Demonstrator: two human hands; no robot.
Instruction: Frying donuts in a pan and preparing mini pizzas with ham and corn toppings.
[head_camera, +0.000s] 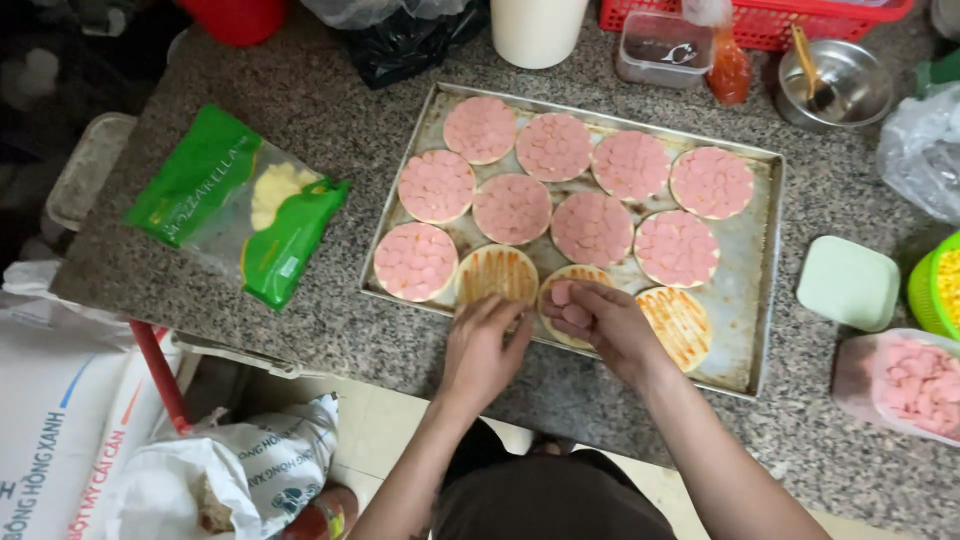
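Observation:
A metal baking tray (762, 270) on a granite counter holds several small round bases, most covered with pink sausage slices (512, 208). Three bases in the front row show only orange sauce stripes. My right hand (598, 318) rests on the middle sauced base (562, 280), fingers curled around pink slices. My left hand (488, 338) touches the near edge of the left sauced base (496, 273), fingers bent; I cannot tell if it holds a slice. The right sauced base (680, 320) is bare.
A green bag of shredded cheese (240, 205) lies left of the tray. A container of pink slices (905, 383), a pale green lid (848, 283) and a tub of corn (940, 280) sit at right. A steel bowl (835, 85) and red basket (760, 20) stand behind.

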